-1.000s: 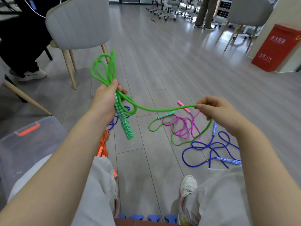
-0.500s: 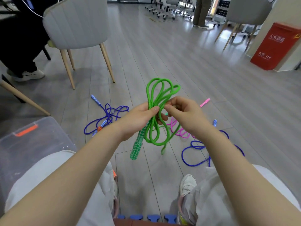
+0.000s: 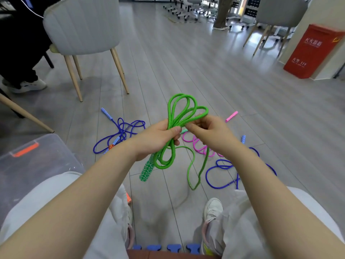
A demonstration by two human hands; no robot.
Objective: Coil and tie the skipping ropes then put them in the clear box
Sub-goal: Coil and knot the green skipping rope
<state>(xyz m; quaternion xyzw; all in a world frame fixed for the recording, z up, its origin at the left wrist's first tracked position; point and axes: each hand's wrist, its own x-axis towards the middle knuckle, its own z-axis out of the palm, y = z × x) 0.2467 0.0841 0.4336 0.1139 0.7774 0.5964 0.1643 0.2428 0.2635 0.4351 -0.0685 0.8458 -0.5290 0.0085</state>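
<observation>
My left hand (image 3: 157, 139) grips the middle of a coiled green skipping rope (image 3: 180, 113), whose loops stick up above the fist and hang below it. The rope's patterned green handle (image 3: 146, 170) dangles under that hand. My right hand (image 3: 207, 130) pinches a strand of the same rope right beside the left thumb. A loose green tail (image 3: 194, 172) droops from the hands toward the floor. The clear box (image 3: 35, 165) with an orange latch stands at the lower left, beside my left knee.
On the floor lie a blue rope (image 3: 121, 135) at the left, a pink rope (image 3: 200, 146) behind my right hand, and another blue rope (image 3: 225, 171) at the right. A grey chair (image 3: 82, 28) stands ahead left, a red bin (image 3: 311, 51) far right.
The hands came together at the centre: a second ago the right hand held the rope stretched out to the right. Since half a second ago a longer green tail hangs down.
</observation>
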